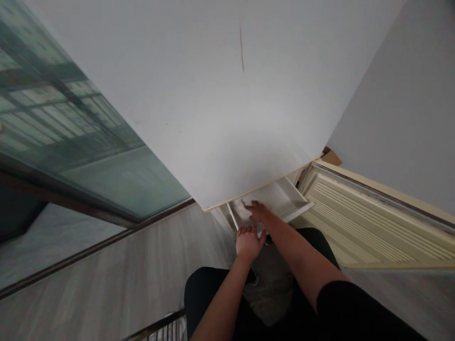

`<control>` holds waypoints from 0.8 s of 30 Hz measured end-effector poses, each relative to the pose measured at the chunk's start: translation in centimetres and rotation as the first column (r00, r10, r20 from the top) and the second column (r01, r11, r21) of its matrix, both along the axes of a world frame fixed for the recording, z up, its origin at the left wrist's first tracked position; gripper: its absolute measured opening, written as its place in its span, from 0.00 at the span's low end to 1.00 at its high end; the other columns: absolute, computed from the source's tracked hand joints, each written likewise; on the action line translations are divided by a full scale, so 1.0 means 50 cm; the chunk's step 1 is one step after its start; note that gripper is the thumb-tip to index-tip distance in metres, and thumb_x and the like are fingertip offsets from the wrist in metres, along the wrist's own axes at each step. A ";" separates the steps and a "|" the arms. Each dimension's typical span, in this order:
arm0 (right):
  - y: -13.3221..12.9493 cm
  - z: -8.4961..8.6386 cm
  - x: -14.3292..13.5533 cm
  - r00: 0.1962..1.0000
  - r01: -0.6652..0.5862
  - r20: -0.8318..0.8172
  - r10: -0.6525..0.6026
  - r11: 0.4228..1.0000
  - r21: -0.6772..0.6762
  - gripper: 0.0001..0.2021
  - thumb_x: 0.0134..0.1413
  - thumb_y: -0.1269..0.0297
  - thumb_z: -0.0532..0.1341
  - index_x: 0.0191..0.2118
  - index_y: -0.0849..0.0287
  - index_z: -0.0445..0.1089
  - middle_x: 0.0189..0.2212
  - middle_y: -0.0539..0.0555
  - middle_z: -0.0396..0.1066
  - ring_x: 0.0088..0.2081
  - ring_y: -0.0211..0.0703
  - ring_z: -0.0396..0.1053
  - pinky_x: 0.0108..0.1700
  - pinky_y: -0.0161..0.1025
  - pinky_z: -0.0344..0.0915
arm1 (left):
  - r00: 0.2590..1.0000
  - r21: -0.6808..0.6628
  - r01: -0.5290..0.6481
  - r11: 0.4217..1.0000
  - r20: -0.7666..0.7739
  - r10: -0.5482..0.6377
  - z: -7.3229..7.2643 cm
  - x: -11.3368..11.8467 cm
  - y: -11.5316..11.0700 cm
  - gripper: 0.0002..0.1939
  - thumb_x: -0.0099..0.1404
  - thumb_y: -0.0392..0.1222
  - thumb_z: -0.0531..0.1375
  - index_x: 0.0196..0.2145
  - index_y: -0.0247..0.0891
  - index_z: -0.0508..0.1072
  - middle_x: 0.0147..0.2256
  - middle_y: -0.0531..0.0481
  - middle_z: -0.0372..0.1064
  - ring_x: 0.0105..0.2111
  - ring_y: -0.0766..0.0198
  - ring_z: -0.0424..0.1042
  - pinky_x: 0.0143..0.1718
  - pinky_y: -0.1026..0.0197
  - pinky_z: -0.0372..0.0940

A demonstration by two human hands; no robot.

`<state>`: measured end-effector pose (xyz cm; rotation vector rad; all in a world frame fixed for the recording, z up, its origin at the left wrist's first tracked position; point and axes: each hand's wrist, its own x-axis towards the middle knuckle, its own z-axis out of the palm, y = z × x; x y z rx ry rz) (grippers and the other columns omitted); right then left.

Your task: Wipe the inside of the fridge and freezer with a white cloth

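Observation:
A white drawer [282, 201] is pulled out below a large white surface. My left hand [248, 242] is at the drawer's front edge, fingers curled over the rim and thumb apart. My right hand [258, 210] reaches into the left half of the drawer, fingers stretched out and spread, palm down. Close to its fingertips is a blurred whitish patch whose kind I cannot make out. Whether the fingertips touch the drawer's inside is unclear.
A cream ridged door [369, 222] stands open on the right. Behind it a cardboard box [331, 156] shows in part. Glass panels [124, 180] line the left. Grey wood-look floor [142, 255] lies below, and a metal rack [167, 329] is at the bottom edge.

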<state>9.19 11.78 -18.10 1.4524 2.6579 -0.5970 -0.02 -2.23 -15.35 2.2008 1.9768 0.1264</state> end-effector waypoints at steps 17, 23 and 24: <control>0.168 -0.107 -0.048 0.998 0.065 0.019 -0.065 0.997 -0.030 0.31 0.72 0.46 0.42 0.69 0.58 0.57 0.70 0.62 0.51 0.72 0.63 0.40 0.68 0.70 0.31 | 0.999 -0.007 0.017 1.000 -0.033 -0.018 -0.008 -0.010 0.001 0.25 0.72 0.58 0.47 0.43 0.36 0.75 0.38 0.39 0.76 0.43 0.46 0.74 0.49 0.48 0.62; 0.245 -0.109 0.117 0.977 0.212 0.014 -0.213 0.977 0.029 0.32 0.71 0.47 0.46 0.70 0.63 0.54 0.71 0.64 0.47 0.72 0.66 0.37 0.69 0.69 0.30 | 0.998 0.042 0.007 0.999 -0.061 -0.004 -0.012 -0.007 0.000 0.34 0.66 0.71 0.50 0.43 0.36 0.75 0.38 0.38 0.77 0.44 0.45 0.74 0.49 0.48 0.63; 0.255 -0.107 0.144 0.973 0.230 0.008 -0.231 0.972 0.050 0.31 0.71 0.50 0.47 0.70 0.66 0.54 0.71 0.65 0.48 0.72 0.65 0.38 0.69 0.66 0.31 | 0.998 0.042 0.003 0.999 -0.064 0.000 -0.012 -0.007 0.000 0.34 0.65 0.72 0.50 0.42 0.37 0.75 0.38 0.38 0.77 0.44 0.45 0.74 0.49 0.48 0.63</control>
